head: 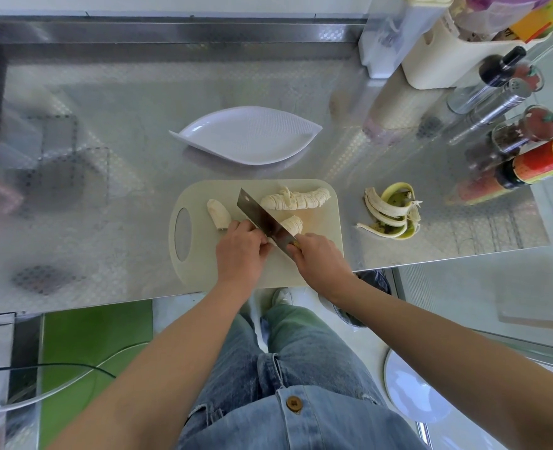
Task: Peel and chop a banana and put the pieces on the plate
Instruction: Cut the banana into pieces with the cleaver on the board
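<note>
On the pale cutting board (320, 241) lie a row of sliced banana (296, 199), a smaller group of slices (292, 225) and an uncut banana end (218, 214). My right hand (317, 258) grips the handle of a cleaver (258, 216), whose blade angles across the board. My left hand (241, 251) has its fingers curled on a banana piece beside the blade; the piece itself is mostly hidden. A white leaf-shaped plate (249, 134) sits behind the board with nothing on it.
The banana peel (392, 216) lies on the steel counter right of the board. Sauce bottles (535, 164), spice jars (525, 131) and a cream holder (437, 56) crowd the back right. The counter's front edge runs just under the board.
</note>
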### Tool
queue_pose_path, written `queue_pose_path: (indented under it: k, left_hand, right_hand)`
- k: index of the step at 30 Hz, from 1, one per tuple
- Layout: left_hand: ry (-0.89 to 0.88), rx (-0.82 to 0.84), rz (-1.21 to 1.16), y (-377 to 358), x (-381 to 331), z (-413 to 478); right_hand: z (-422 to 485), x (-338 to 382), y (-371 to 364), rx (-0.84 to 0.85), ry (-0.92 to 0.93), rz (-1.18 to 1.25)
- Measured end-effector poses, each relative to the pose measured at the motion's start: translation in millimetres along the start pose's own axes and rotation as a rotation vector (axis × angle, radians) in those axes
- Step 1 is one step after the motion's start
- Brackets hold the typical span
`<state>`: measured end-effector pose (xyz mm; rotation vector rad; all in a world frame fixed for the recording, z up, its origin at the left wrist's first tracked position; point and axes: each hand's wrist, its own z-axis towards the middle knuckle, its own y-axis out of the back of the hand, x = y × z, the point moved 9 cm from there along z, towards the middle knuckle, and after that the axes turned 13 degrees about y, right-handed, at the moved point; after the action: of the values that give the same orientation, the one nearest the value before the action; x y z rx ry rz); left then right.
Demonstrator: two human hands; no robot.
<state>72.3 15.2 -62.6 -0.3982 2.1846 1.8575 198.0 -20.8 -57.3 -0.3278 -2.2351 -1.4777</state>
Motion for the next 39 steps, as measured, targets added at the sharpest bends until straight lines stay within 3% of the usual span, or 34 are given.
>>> queue_pose_path:
  k: [4,10,28,39]
  left_hand:
    - [0.002,0.007,0.0,-0.4,-0.2,0.6]
    - [-0.008,0.004,0.01,1.0,-1.2,0.8]
    - [0.001,0.004,-0.005,1.2,-0.4,0.9]
    - [-0.012,-0.01,0.006,4.4,-2.7,-0.3]
  right_hand:
    - [3.0,-1.2,0.9,0.009,-0.007,0.009]
    - [-6.0,2.9,13.9,-0.109,0.052,0.076]
    - [-3.6,1.1,-0.8,-0.004,-0.013,-0.001]
    - [-5.0,4.5,10.9,-0.064,0.055,0.018]
